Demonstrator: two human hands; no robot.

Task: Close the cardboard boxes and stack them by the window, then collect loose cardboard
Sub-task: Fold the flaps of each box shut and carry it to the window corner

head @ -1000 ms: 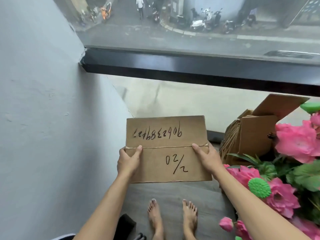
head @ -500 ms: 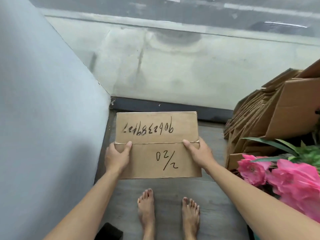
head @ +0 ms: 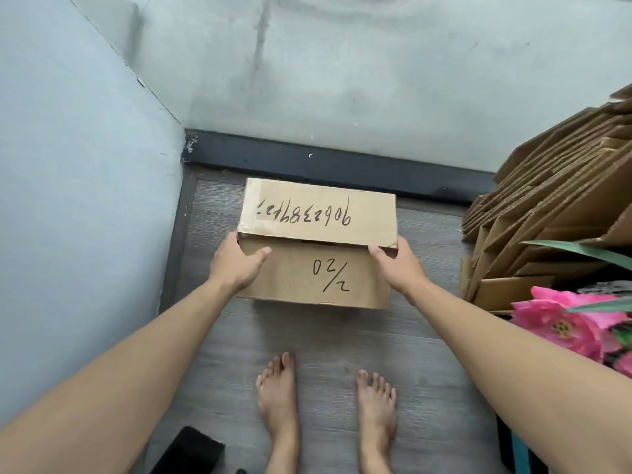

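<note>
Now both hands, left [head: 236, 265] and right [head: 398, 266], gripping the cardboard box [head: 318, 244] by its sides.

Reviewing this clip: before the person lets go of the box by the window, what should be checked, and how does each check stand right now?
1. Both hands on the cardboard box: ok, left hand and right hand grip its sides.
2. Flaps shut flat: not ok, the far flap sits raised with a dark gap at the seam.
3. Box resting on the floor: cannot tell.
4. Spot near the window base: ok.
5. Apart from the flattened cardboard pile: ok.
</note>
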